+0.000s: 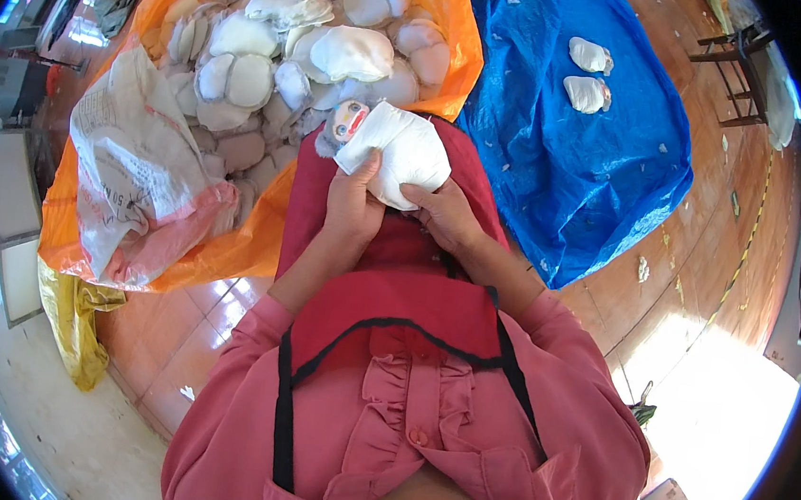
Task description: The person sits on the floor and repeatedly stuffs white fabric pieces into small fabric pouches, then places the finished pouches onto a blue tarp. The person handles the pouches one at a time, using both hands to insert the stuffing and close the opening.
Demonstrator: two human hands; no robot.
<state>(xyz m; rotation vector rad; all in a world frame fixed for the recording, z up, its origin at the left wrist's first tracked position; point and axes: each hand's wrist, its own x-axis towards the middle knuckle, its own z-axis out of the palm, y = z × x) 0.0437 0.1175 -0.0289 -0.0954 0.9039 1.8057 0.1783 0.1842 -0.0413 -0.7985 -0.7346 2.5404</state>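
Observation:
A white stuffed doll body [398,150] lies on my lap, over a dark red apron [386,301]. A small painted doll face [346,120] shows at its far left end. My left hand [351,209] grips the near left side of the white body. My right hand [445,214] pinches its near edge with thumb and fingers. Both hands are closed on the same soft piece.
An orange tarp [229,245] at the far left holds a heap of white stuffed pieces [295,41] and a printed white sack [132,160]. A blue tarp [578,180] at the right carries two finished white pieces [588,74]. A dark stool [735,75] stands at the far right on the wooden floor.

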